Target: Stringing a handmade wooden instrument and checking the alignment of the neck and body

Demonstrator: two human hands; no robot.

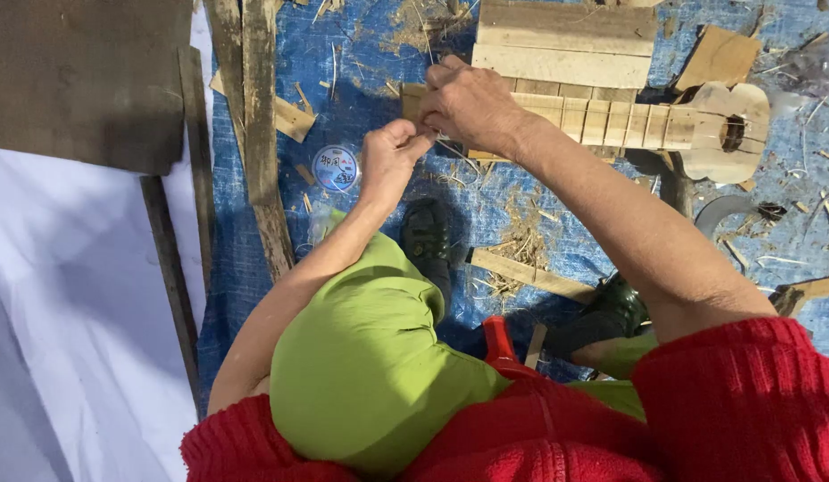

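A small unfinished wooden guitar-shaped instrument (pixel 664 125) lies on the blue tarp (pixel 361 80), its body with a round sound hole to the right and its fretted neck pointing left. My right hand (pixel 472 103) rests over the neck's left end with the fingers curled. My left hand (pixel 392 161) is just below and left of it, fist closed, its fingertips meeting those of the right hand. Both pinch at the same spot, apparently on a thin pale strand that is barely visible. A round spool of clear line (pixel 336 168) lies left of my left hand.
Wooden planks (pixel 566 40) lie behind the instrument, and long rough slats (pixel 258 134) run along the tarp's left edge. Shavings and wood scraps litter the tarp. A dark board (pixel 84 80) and white sheet (pixel 66 312) are at left. My green-trousered knee (pixel 361 357) and dark shoes (pixel 428 236) sit below the hands.
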